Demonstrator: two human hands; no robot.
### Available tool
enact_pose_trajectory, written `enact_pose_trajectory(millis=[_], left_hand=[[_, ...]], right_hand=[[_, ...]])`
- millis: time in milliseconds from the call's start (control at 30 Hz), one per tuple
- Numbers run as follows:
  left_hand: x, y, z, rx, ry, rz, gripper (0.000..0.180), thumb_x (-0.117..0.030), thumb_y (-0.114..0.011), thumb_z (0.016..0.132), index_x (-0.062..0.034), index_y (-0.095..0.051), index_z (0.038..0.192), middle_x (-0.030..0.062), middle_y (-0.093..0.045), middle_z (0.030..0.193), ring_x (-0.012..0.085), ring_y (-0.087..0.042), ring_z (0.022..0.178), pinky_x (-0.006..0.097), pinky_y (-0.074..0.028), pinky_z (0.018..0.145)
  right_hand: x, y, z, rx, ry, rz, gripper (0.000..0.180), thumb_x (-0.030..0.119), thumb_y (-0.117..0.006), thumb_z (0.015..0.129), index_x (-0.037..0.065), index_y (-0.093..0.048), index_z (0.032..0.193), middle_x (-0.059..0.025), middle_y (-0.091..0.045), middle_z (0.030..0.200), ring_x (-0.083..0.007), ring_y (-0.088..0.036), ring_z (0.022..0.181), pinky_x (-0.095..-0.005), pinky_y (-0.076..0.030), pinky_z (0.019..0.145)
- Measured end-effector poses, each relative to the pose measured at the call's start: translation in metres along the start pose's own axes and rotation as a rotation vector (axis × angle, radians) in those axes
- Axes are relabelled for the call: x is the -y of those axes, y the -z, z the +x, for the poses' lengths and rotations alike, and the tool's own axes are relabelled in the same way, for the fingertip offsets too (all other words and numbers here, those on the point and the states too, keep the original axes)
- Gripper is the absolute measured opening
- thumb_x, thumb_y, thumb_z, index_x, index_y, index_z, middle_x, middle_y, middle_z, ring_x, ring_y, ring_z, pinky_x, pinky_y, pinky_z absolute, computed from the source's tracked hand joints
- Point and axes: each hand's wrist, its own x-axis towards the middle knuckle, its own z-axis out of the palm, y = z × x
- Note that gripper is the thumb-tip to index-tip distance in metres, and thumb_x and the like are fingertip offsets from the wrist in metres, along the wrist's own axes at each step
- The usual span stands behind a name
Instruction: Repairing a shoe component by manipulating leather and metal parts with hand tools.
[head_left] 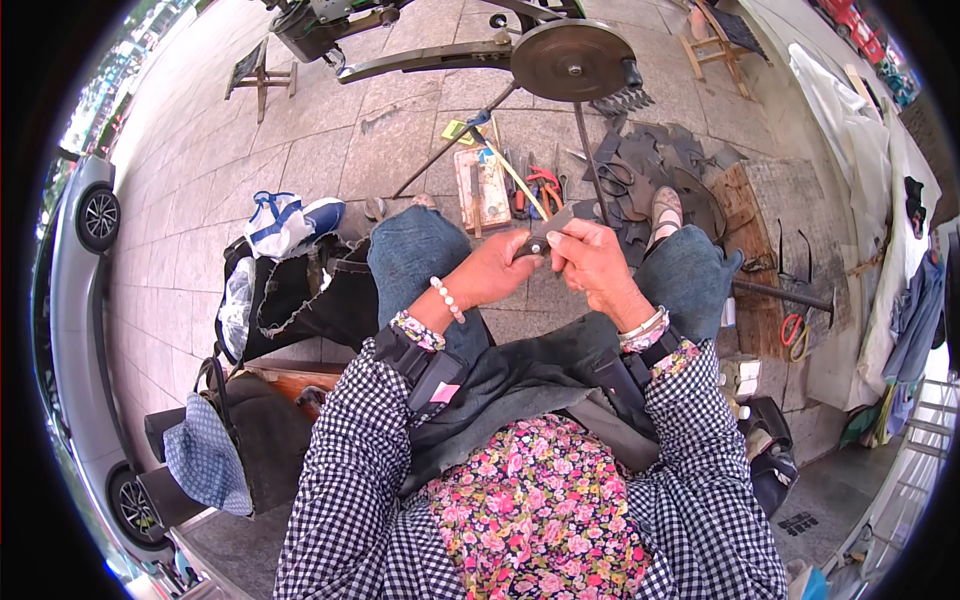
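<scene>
Above my lap, both hands are closed and close together over a small dark piece [536,247] with a shiny round stud, next to a flat grey strip [562,218]. Whether these two are one thing, I cannot tell. My left hand [497,268] grips the dark piece from the left, thumb toward the stud. My right hand [597,268] pinches at its right side with thumb and bent forefinger. Just beyond them lie a pale shallow box [482,190] and a row of hand tools with red pliers [545,188]. A dark cloth [520,365] covers my lap.
Ahead stands a machine with a large round handwheel [573,60] on thin legs. Dark scraps [655,165] with black-handled scissors [615,178] lie by my right foot. At right, a wooden block [790,205] carries eyeglasses and red-and-yellow scissors [795,335]. Bags [310,290] sit left.
</scene>
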Motion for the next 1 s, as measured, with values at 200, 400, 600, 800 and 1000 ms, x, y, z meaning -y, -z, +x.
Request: enact_pose_trajectory(millis=[200,400,600,800,1000], left_hand=[[-0.011,0.005,0.0,-0.106,0.186,-0.225,0.011,-0.012,-0.049,0.083,-0.0046,-0.051,0.091,-0.0059,-0.041,0.056,0.0014,-0.035,0.045,0.019,-0.029,0.04],[0.007,0.004,0.001,-0.241,0.081,-0.081,0.01,-0.01,-0.05,0.083,-0.0038,-0.05,0.09,-0.0048,-0.042,0.058,0.0021,-0.037,0.049,0.019,-0.031,0.043],[0.005,-0.002,0.002,-0.22,-0.008,0.077,0.01,-0.007,-0.05,0.081,-0.0004,-0.049,0.089,0.0017,-0.048,0.061,0.0067,-0.04,0.055,0.024,-0.036,0.05],[0.013,-0.001,0.002,-0.127,0.116,0.078,0.017,-0.007,-0.051,0.08,0.0004,-0.049,0.094,0.0058,-0.051,0.066,0.0097,-0.042,0.059,0.027,-0.039,0.054],[0.003,0.0,0.001,-0.085,0.063,0.024,0.015,-0.009,-0.053,0.077,0.0008,-0.049,0.088,0.0106,-0.051,0.067,0.0144,-0.046,0.062,0.029,-0.041,0.06]], right_hand=[[0.008,-0.005,-0.003,0.006,0.099,0.013,0.021,0.011,-0.055,0.079,0.003,-0.058,0.098,0.0018,-0.049,0.056,-0.0007,-0.033,0.039,-0.0163,-0.024,0.035],[0.012,-0.007,-0.005,0.018,0.144,-0.13,0.026,0.008,-0.055,0.078,0.001,-0.057,0.103,0.0027,-0.052,0.059,-0.0008,-0.038,0.045,-0.0166,-0.027,0.039],[0.001,-0.007,0.002,-0.023,0.335,-0.241,0.022,0.009,-0.055,0.078,-0.001,-0.057,0.098,0.0013,-0.052,0.06,-0.0026,-0.041,0.047,-0.0174,-0.03,0.042],[-0.001,-0.002,0.004,-0.044,0.293,-0.404,0.015,0.011,-0.054,0.079,-0.001,-0.059,0.088,0.001,-0.052,0.056,-0.003,-0.042,0.05,-0.0179,-0.03,0.045],[0.003,-0.001,0.002,-0.019,0.17,-0.315,0.011,0.012,-0.054,0.079,0.002,-0.058,0.079,0.0003,-0.051,0.053,-0.0037,-0.04,0.044,-0.0202,-0.03,0.041]])
